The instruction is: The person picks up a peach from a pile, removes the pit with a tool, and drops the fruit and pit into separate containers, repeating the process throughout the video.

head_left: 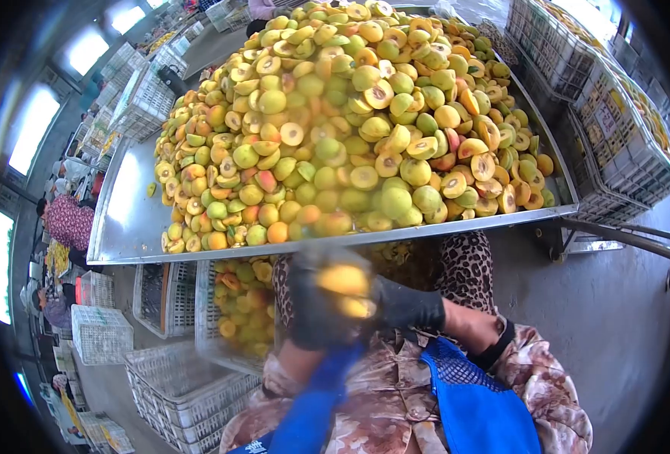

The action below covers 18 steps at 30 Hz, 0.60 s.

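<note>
Both my hands wear dark gloves and meet low in front of my lap, smeared by motion. My left hand (310, 299) is closed round a yellow peach (344, 279), which shows as two bright pieces, one above the other. From the right, my right hand (405, 303) comes in against the same fruit, its fingers closed and partly hidden behind it. Just beyond them rises a large heap of peaches (289, 135), many cut in half with brown pits or hollows showing. The heap lies on a metal table (127, 204).
Below the table's near edge stands a crate of peaches (205, 310). Stacked pale plastic crates (176, 386) sit to my left, and filled crates (615, 125) at the right. A metal bar (623, 236) juts out at the right. People (70, 221) sit along the left side.
</note>
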### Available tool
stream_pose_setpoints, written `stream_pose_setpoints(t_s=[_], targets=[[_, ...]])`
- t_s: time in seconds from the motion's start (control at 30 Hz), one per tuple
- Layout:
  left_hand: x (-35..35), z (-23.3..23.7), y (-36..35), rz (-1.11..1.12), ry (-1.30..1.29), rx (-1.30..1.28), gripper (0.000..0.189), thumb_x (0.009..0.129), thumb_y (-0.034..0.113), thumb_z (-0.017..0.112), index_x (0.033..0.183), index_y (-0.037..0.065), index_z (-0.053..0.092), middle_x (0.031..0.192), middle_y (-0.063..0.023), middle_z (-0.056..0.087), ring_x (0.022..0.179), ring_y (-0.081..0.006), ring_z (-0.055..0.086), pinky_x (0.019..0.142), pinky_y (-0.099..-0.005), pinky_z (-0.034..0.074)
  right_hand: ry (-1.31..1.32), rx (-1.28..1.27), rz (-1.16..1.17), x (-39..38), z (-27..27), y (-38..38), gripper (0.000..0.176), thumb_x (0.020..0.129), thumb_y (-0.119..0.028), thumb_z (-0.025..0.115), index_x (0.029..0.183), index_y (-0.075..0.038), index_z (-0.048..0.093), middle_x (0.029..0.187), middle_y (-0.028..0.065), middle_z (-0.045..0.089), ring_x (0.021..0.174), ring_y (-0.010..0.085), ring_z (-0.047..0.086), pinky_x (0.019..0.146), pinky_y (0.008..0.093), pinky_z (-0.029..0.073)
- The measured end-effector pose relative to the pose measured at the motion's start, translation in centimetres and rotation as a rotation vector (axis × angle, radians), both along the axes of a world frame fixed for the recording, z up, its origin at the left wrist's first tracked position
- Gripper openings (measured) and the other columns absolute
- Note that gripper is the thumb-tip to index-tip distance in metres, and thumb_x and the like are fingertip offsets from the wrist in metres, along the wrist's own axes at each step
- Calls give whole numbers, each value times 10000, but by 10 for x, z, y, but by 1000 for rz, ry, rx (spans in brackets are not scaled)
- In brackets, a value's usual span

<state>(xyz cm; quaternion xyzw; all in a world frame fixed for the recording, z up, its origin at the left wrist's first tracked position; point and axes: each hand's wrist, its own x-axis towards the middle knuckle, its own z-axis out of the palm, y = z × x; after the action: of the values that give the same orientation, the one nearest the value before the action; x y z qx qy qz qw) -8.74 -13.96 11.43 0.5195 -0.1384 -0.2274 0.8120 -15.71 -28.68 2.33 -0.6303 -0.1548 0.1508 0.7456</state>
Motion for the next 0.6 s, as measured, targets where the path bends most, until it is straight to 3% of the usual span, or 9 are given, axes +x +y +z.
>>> stream_pose_setpoints(t_s=[0.03,0.13,0.17,0.23,0.3,0.33,0.43,0.57,0.6], targets=[[9,-6,13,103,19,13,465,1089,363,468,957,-25,687,860,-123,707,753,-191,671,683,-315,546,-81,-16,-89,0,-9,6,260,893,-280,750,910,-26,700,655,78,642,688,173,704,577,311,567],[54,-34,94,542,-304,453,492,1095,365,450,1021,-50,705,1061,-154,722,929,-241,704,802,-308,561,-127,-595,-123,-3,-19,-7,293,896,-356,700,886,-67,740,712,124,696,728,284,731,645,405,571],[69,-48,113,622,-582,694,473,1088,349,463,1032,-52,709,1101,-168,716,985,-256,693,844,-316,553,-15,-836,-86,-10,-21,-14,301,895,-374,685,898,-80,752,751,136,717,737,318,731,666,430,568],[99,-77,134,751,-1163,1157,438,1075,316,491,1053,-57,718,1180,-198,702,1096,-286,671,927,-333,537,-104,-955,-172,-21,-28,-19,313,890,-400,683,904,-97,762,803,151,734,757,374,712,683,450,564],[89,-73,65,499,-970,789,252,988,186,615,1084,-9,742,1329,-225,634,1319,-345,534,1109,-460,412,-137,-1004,-218,-27,-28,-20,305,891,-394,688,908,-100,767,819,161,738,755,380,706,692,452,563],[76,-61,22,354,-999,711,297,978,203,640,1204,28,720,1384,-187,622,1330,-325,556,1133,-438,415,-129,-986,-236,-26,-25,-19,290,895,-375,694,908,-95,766,808,162,733,742,357,710,693,443,564],[70,-76,-76,-4,-1243,575,361,919,181,702,1258,59,687,1417,-172,583,1367,-332,505,1129,-438,414,63,-642,-384,-33,-26,-26,230,904,-293,725,925,-67,765,767,129,734,693,234,692,692,396,560],[106,-121,-110,-247,-1140,406,407,968,229,671,1324,35,639,1317,-171,645,1246,-326,606,1056,-432,493,372,121,-664,-55,-18,-40,161,907,-172,758,969,-23,755,759,21,725,714,65,597,696,309,541],[105,-111,-104,-303,-791,285,431,989,262,656,1344,20,617,1296,-168,653,1213,-300,626,1036,-412,509,333,-6,-701,-57,-20,-42,158,913,-166,754,970,-19,747,781,3,717,731,58,591,695,297,537]])
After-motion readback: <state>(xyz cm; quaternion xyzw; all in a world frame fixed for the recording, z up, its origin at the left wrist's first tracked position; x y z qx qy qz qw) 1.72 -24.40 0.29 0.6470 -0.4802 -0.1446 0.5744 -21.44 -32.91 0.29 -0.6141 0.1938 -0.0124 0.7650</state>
